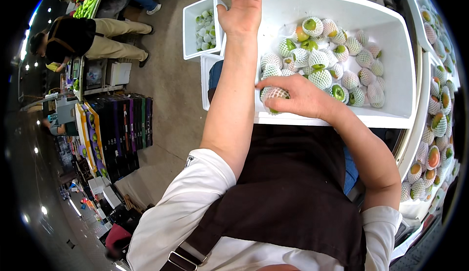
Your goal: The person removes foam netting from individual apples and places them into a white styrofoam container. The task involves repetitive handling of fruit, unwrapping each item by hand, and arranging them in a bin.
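Note:
My left hand [242, 9] is raised over the far left corner of a large white foam box [397, 65], palm up, fingers slightly curled and holding nothing. Near the box's front left corner, my right hand [300, 97] grips a round green fruit in a white foam net [276, 95], its thumb on the near side. Many green and orange-red fruits in foam nets [318, 60] lie in the box, some touching one another. The lower part of the gripped fruit is partly covered by my thumb.
A smaller white foam box [187, 32] with green-and-white items stands at the left on the floor. More netted fruits [432, 157] fill trays along the right. Dark stacked cartons [121, 131] stand left, and a person in a black top [73, 38] is beyond them.

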The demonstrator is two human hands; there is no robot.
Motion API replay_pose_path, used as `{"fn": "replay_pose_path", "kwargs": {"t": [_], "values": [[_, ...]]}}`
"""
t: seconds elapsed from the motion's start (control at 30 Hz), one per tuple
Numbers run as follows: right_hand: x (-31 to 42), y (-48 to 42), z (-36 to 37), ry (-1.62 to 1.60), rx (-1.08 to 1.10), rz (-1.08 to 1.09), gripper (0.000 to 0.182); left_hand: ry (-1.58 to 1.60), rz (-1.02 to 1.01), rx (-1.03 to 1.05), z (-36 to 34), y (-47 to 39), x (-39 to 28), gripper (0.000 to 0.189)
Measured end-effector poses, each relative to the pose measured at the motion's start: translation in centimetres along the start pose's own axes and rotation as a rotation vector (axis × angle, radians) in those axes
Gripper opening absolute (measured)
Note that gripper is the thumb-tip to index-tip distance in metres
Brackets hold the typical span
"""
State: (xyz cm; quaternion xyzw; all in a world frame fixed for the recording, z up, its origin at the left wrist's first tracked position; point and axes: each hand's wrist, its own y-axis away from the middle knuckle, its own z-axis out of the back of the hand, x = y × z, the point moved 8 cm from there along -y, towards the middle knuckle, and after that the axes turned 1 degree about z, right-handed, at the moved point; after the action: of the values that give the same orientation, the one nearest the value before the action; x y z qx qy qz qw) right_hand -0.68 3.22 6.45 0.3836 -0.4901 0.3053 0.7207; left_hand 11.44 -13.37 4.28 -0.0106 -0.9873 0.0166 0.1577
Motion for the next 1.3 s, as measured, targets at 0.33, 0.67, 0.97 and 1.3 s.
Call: {"fn": "replay_pose_path", "kwargs": {"t": [0.33,0.67,0.97,1.3], "values": [[0.2,-0.7,1.1,-0.137,-0.133,0.098,0.058,-0.019,-0.012,0.012,-0.1,0.0,-0.2,0.092],[-6.7,-0.1,12.5,-0.943,-0.638,0.015,0.038,-1.27,0.174,-0.177,0.5,1.2,5.3,0.043],[-9.5,1.4,15.8,-0.68,-0.904,0.11,0.047,-1.79,0.216,-0.141,4.1,2.9,9.8,0.018],[-10.1,1.0,16.1,-1.058,-0.811,0.146,0.043,-1.05,0.352,-0.287,5.6,2.9,9.9,0.011]]}}
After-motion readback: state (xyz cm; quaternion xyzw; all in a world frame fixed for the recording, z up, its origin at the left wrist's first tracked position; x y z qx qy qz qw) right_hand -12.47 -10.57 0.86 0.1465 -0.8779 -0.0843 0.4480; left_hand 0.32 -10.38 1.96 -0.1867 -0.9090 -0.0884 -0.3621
